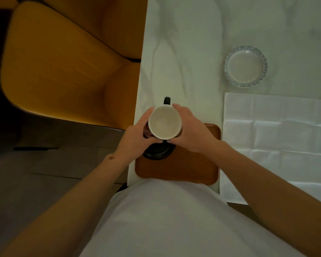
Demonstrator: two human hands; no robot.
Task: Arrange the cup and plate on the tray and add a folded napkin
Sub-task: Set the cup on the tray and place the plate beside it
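Note:
A cup [165, 122] with a white inside and a black handle pointing away from me is held above the brown wooden tray [189, 167]. My left hand [137, 134] grips its left side and my right hand [191, 130] grips its right side. Under the cup, a black plate [158, 153] lies on the tray's left part, mostly hidden by my hands. A white napkin [278, 138] lies unfolded and creased on the table to the right of the tray.
A small glass dish [246, 66] with a scalloped rim stands on the white marble table [183, 52] beyond the napkin. An orange upholstered chair [63, 62] is left of the table edge. The tray sits at the table's near left corner.

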